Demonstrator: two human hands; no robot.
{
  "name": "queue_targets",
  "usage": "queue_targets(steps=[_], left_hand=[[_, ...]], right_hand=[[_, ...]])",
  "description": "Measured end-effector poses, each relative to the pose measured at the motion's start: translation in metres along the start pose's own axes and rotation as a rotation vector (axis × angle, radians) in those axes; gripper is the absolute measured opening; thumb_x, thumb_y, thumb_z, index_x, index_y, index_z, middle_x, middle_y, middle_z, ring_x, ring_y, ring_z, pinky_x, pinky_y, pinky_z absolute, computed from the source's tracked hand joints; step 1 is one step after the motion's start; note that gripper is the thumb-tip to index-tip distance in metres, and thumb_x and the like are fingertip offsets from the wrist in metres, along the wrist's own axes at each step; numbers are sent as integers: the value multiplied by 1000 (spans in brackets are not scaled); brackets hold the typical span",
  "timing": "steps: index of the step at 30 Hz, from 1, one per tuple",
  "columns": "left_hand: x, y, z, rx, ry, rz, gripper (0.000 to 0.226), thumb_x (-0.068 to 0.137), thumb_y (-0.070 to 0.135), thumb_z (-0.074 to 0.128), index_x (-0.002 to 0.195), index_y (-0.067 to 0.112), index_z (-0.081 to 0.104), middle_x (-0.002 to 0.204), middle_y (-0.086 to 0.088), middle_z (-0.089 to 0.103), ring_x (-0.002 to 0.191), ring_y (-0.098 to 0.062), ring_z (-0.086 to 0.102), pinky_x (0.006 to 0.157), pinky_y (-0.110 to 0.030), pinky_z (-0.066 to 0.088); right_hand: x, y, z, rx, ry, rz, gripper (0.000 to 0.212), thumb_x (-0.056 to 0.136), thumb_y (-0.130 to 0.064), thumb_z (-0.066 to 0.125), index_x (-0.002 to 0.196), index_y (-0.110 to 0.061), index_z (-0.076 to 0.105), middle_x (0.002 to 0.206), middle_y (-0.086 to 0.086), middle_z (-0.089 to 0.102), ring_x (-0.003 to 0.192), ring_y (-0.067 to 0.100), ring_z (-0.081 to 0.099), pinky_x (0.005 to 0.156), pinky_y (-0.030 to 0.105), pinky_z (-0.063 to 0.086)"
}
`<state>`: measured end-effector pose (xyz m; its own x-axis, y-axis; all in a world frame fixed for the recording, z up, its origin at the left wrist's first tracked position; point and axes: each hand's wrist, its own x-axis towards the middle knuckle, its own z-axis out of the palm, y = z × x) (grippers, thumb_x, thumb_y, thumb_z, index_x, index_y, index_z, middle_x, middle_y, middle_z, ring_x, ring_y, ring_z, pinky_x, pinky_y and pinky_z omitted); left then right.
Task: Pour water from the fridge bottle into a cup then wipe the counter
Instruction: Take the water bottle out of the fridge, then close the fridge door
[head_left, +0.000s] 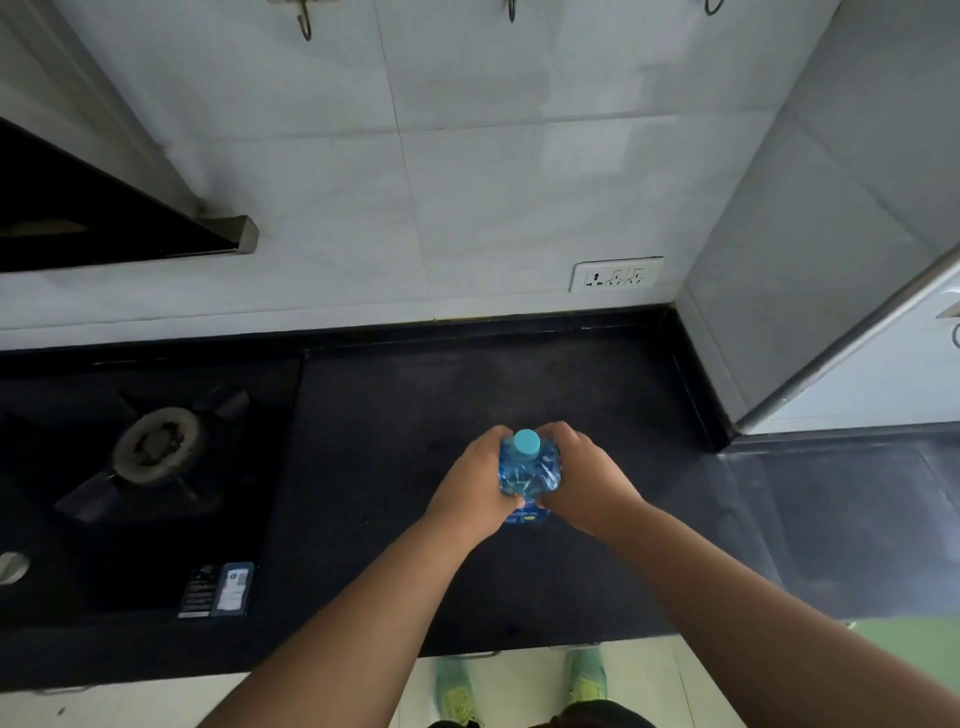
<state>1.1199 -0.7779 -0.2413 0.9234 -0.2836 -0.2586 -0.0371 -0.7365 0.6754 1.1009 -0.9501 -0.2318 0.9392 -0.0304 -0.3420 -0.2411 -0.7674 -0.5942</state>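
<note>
Black counter (415, 415): gas stove (156, 452) to the left of the bottle (530, 470), wall socket (616, 274) on the tiles behind it, white fridge (883, 374) to its right. Bottle stands upright mid-counter, blue cap (527, 443) on. Left hand (475, 488) and right hand (582, 480) both wrap its sides, fingers curled around it (thumbs nearly meeting at the front). Contents cannot be told through the blue plastic.

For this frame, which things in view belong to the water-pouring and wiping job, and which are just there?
Job:
bottle, cap on
left hand and right hand, both gripping the bottle
counter
No cup or cloth in view.

Just there:
burner
socket
hooks
</note>
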Motion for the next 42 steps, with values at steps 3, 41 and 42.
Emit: queue_targets(steps=[3,41,42], left_hand=[[-3,-5,9,26,-12,-29,53,80,21,85,115,39,50,114,15,61,101,-7,65,87,-36,61],[-182,28,-130,328,495,-582,64,104,62,40,159,30,35,164,7,39,146,-23,42,109,-49,45],[-199,25,-122,314,526,-640,63,104,61,41,158,31,36,163,7,40,145,-23,43,109,-49,45]], right_hand=[[-2,7,10,-7,-20,24,68,81,-21,77,138,-36,45,133,-7,56,101,12,62,77,26,54],[-22,-141,-50,-436,-45,-711,64,98,-62,47,155,-35,40,158,-12,47,144,19,45,112,42,41],[-26,-145,-41,-435,-82,-752,63,98,-61,48,155,-36,40,158,-12,47,144,18,45,112,41,41]])
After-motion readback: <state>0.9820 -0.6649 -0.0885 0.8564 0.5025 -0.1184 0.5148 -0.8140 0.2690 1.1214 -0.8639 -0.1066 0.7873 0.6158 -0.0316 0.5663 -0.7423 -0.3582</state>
